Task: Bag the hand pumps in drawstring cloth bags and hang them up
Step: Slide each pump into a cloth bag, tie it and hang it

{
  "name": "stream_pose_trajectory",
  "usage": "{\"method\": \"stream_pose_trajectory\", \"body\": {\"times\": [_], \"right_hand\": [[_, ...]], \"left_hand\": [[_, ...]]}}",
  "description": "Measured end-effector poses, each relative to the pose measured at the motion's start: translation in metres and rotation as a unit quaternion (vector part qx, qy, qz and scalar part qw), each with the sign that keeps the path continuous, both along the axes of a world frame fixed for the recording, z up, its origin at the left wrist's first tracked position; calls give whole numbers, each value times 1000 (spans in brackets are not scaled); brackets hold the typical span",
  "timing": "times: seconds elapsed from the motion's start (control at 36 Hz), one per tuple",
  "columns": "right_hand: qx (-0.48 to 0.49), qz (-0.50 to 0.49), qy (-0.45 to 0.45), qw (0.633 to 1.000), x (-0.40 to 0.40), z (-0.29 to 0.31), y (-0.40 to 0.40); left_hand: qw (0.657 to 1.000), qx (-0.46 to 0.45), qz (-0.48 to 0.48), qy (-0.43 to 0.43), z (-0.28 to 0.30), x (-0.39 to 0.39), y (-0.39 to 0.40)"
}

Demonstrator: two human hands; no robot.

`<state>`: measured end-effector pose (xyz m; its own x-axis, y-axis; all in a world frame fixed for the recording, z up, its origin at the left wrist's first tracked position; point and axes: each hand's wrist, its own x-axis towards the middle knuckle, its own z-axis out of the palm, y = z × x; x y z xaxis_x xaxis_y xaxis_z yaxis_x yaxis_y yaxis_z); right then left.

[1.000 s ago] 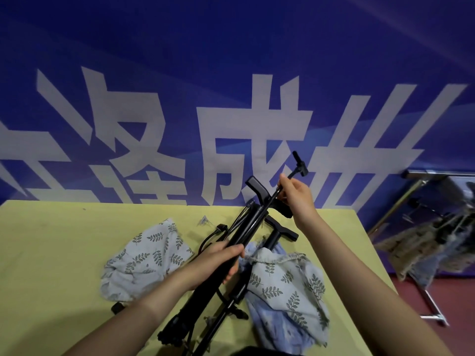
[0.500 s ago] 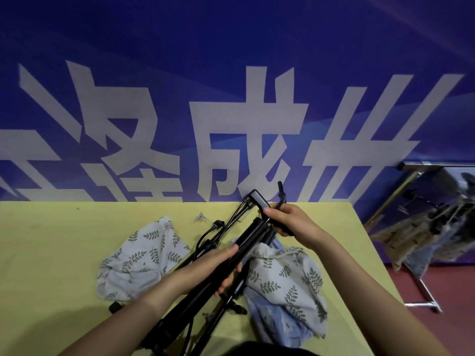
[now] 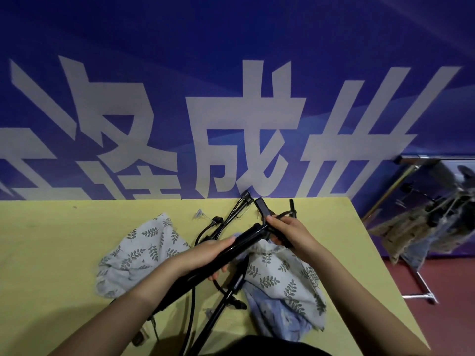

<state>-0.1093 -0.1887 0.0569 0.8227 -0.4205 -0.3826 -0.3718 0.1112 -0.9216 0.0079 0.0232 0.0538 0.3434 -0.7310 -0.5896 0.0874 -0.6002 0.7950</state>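
Left hand (image 3: pixel 205 258) wrapped around pump (image 3: pixel 246 237) barrel at mid-length, thumb on top, forearm reaching in from lower left. Right hand (image 3: pixel 290 233) gripping the handle end, fingers curled over it, forearm coming in from lower right. Both arms bare.

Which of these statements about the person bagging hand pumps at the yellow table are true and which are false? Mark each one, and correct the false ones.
1. The left hand grips the barrel of a black hand pump. True.
2. The right hand rests flat on the table. False: it holds the pump's handle end.
3. The held pump is already inside a bag. False: it is bare, above the leaf-print bags.
4. One leaf-print bag lies left of the pump and another leaf-print bag lies right of it. True.
5. The wall behind is plain white. False: the blue banner carries large pale characters.
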Motion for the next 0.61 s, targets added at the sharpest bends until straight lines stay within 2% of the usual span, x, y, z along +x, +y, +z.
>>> {"method": "stream_pose_trajectory", "body": {"times": [0.14, 0.33, 0.42, 0.47, 0.53, 0.61], "right_hand": [[10, 7, -20, 1000, -10, 0, -3], [-53, -47, -54, 996, -26, 3, -9], [-72, -102, -62, 990, -32, -4, -19], [-33, -174, -57, 983, -35, -5, -21], [29, -205, -50, 977, -40, -6, -22], [15, -144, -37, 989, -49, -1, -15]], "left_hand": [[1000, -8, -8, 1, 0, -2, 0], [1000, -11, 6, -12, 0, -18, -19], [999, -39, 30, -8, 1, -32, -34], [997, -45, 56, -26, 4, -42, -46], [995, -44, 76, -45, 6, -50, -60], [991, -59, 111, -45, 5, -63, -81]]}}
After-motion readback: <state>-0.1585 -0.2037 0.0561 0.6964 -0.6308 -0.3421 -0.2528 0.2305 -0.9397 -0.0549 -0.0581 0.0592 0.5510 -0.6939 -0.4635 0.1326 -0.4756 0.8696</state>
